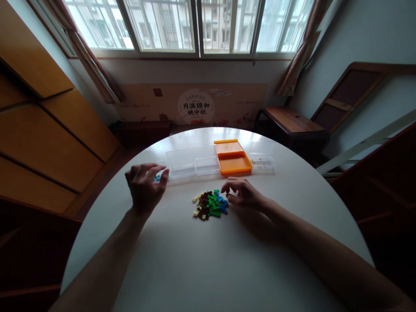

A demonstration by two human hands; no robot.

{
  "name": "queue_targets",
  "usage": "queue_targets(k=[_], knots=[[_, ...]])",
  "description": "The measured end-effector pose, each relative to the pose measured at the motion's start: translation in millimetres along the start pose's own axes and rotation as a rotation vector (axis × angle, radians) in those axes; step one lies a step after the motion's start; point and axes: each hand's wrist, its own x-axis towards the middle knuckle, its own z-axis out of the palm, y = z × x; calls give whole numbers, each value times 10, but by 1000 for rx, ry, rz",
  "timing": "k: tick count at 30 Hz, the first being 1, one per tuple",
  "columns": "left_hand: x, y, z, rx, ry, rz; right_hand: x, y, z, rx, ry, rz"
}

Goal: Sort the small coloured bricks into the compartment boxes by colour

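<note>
A small heap of toy building bricks (211, 204) in dark brown, green, blue and pale yellow lies on the white table. At the heap's right edge is my right hand (244, 193), its fingers curved and a gap showing between thumb and forefinger; I see nothing in it. My left hand (145, 184) is over a small clear box at the left that has blue pieces (157, 178) in it. Its thumb and fingers are apart, and the hand hides most of that box.
Behind the heap stand open clear plastic boxes (207, 166), an open orange box (235, 164) and another clear box (264, 163) with several small yellow pieces. The round white table (201, 268) has a curved edge. A wooden chair (294, 120) stands beyond it at the right.
</note>
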Motion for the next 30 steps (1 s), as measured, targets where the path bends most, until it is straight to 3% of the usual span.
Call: queue_targets(k=[6, 15, 19, 25, 30], knots=[[23, 140, -17, -50, 14, 102, 3, 4, 15, 2, -103, 38], [39, 304, -29, -146, 5, 202, 32, 0, 85, -7, -38, 35], [50, 428, -75, -236, -62, 289, 67, -47, 132, 26, 18, 86], [15, 648, -144, -403, -256, 482, 123, -243, 208, 278, 34, 188], [14, 711, -159, -444, -258, 496, 140, -340, 241, 477, 36, 275]])
